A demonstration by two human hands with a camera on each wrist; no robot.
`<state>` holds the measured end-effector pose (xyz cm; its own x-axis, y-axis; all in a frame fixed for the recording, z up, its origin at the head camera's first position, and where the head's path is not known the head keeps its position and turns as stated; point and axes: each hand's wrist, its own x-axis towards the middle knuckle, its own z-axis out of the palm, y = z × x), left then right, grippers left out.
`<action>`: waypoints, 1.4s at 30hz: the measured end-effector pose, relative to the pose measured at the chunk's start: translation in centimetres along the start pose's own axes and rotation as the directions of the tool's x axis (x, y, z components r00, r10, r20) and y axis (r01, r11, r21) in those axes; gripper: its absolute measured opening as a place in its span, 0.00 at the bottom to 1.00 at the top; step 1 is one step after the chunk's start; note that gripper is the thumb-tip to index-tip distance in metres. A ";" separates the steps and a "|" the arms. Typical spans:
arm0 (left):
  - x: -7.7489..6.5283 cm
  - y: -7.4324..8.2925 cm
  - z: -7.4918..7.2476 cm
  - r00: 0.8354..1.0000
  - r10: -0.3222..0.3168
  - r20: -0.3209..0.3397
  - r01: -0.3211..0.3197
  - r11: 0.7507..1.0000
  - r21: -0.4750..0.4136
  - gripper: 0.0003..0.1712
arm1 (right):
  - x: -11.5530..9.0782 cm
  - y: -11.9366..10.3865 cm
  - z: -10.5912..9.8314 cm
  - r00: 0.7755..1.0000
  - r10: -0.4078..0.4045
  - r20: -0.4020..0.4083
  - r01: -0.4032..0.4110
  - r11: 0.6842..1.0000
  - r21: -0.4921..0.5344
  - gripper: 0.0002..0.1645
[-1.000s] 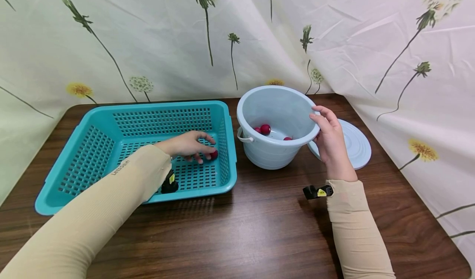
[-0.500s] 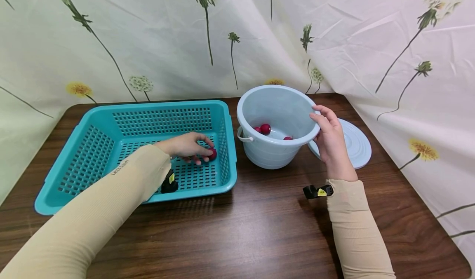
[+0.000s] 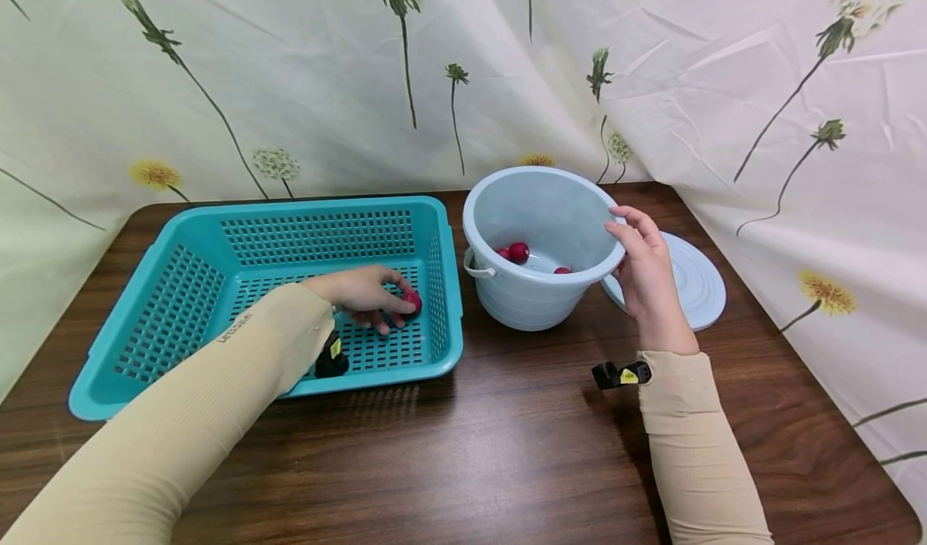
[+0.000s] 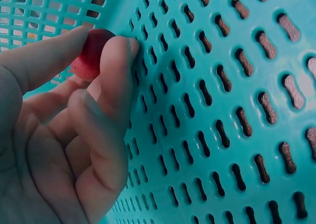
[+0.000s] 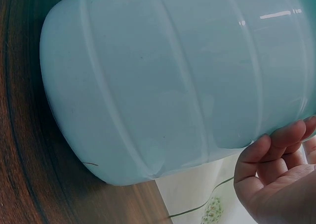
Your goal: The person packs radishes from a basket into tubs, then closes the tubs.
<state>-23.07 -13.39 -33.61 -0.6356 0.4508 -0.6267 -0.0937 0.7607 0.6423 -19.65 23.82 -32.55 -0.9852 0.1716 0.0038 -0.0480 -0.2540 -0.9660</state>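
Inside the teal basket (image 3: 434, 356), my left hand (image 3: 368, 294) pinches a red radish (image 3: 413, 302) between thumb and fingers, near the right wall. The left wrist view shows the radish (image 4: 93, 56) at the fingertips, just by the slotted basket floor (image 4: 217, 110). My right hand (image 3: 647, 275) grips the rim of the light blue bucket (image 3: 532, 303) on its right side. In the right wrist view, the curled fingers of that hand (image 5: 276, 169) lie at the bucket's edge (image 5: 173, 85). Several radishes (image 3: 518, 253) lie at the bottom of the bucket, partly hidden by its front wall.
A light blue lid (image 3: 698, 283) lies flat on the dark wooden table (image 3: 500, 448), right of the bucket and partly behind my right hand. A white handle (image 3: 478, 269) hangs at the bucket's left. A flowered cloth (image 3: 311, 70) rises behind the table.
My left fingers have closed around the radish and drawn it slightly left, away from the basket's right wall. The right hand and the bucket have stayed in place.
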 end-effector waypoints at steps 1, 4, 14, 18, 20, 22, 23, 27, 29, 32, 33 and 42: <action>0.0 0.0 0.0 1.000 0.003 0.003 -0.003 1.000 -0.001 0.23 | 0.0 0.0 0.0 1.000 -0.001 0.000 0.001 1.000 -0.001 0.08; -0.1 0.0 0.0 1.000 -0.004 -0.003 0.004 1.000 -0.013 0.22 | 0.0 0.0 0.0 1.000 -0.002 0.003 0.002 1.000 0.006 0.08; -0.1 0.0 0.0 1.000 0.019 -0.024 -0.020 0.999 -0.030 0.23 | 0.0 0.0 -0.1 1.000 0.001 0.000 -0.001 1.000 0.004 0.09; 0.0 0.0 0.0 0.999 0.020 -0.025 -0.020 1.000 -0.021 0.23 | 0.0 0.0 0.0 1.000 -0.005 0.003 0.005 1.000 0.004 0.08; 0.0 0.0 0.0 0.999 0.020 -0.028 -0.021 1.000 -0.015 0.23 | 0.0 0.0 0.1 1.000 -0.008 0.005 0.008 1.000 0.010 0.07; 0.0 0.0 0.0 0.999 0.021 -0.032 -0.021 1.000 -0.011 0.23 | 0.0 0.1 0.1 1.000 -0.011 0.007 0.011 1.000 0.019 0.07; 0.0 0.0 0.0 0.999 0.021 -0.033 -0.022 1.000 -0.009 0.23 | 0.0 0.1 0.2 1.000 -0.013 0.007 0.013 1.000 0.021 0.07; -0.1 0.0 -0.1 0.999 0.023 -0.032 -0.023 1.000 -0.005 0.23 | 0.0 0.2 0.2 1.000 -0.020 0.008 0.020 1.000 0.023 0.07; -0.2 0.1 -0.1 0.999 0.028 -0.035 -0.029 1.000 -0.007 0.23 | 0.0 0.2 0.2 1.000 -0.025 0.009 0.024 0.999 0.020 0.07; -0.3 0.3 -0.2 0.998 0.042 -0.042 -0.042 0.999 -0.014 0.24 | 0.0 0.2 0.1 0.999 -0.030 0.009 0.030 0.999 0.018 0.07; -0.3 0.4 -0.3 0.998 0.049 -0.046 -0.049 0.999 -0.015 0.24 | 0.0 0.2 0.1 0.999 -0.031 0.009 0.031 0.999 0.019 0.07; -0.5 1.0 -0.5 0.994 0.092 -0.063 -0.095 0.995 -0.033 0.24 | -0.1 0.2 0.1 0.999 -0.033 0.009 0.032 0.999 0.025 0.07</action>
<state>-23.22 -13.12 -32.44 -0.6885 0.4889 -0.5357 -0.0587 0.6986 0.7131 -19.62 23.62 -32.70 -0.9846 0.1708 0.0378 -0.0839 -0.2718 -0.9587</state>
